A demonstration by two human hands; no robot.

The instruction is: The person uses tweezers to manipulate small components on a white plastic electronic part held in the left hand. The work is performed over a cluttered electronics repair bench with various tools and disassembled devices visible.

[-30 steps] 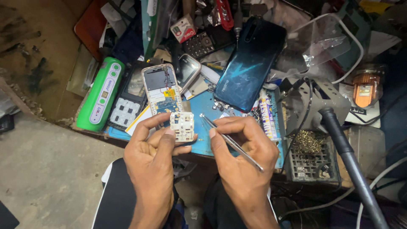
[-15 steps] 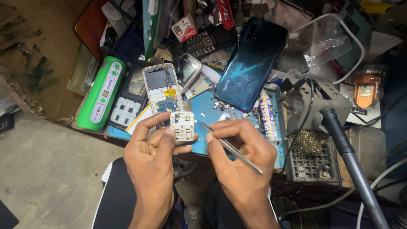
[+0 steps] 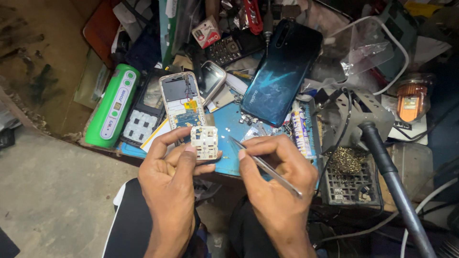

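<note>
Over blue mat [image 3: 229, 125]: left hand [image 3: 168, 184] pinches white keypad [image 3: 204, 142]; right hand [image 3: 277, 191] grips tweezers [image 3: 266, 167], tips just beside keypad.

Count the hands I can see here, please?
2: the left hand pinching a small white plastic keypad frame, the right hand gripping thin metal tweezers.

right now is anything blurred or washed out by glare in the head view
Head view: the white plastic keypad frame in the left hand and the thin metal tweezers in the right hand are sharp; soft glare streaks the glossy dark-blue phone back; the right edge falls into dim shadow.
</note>
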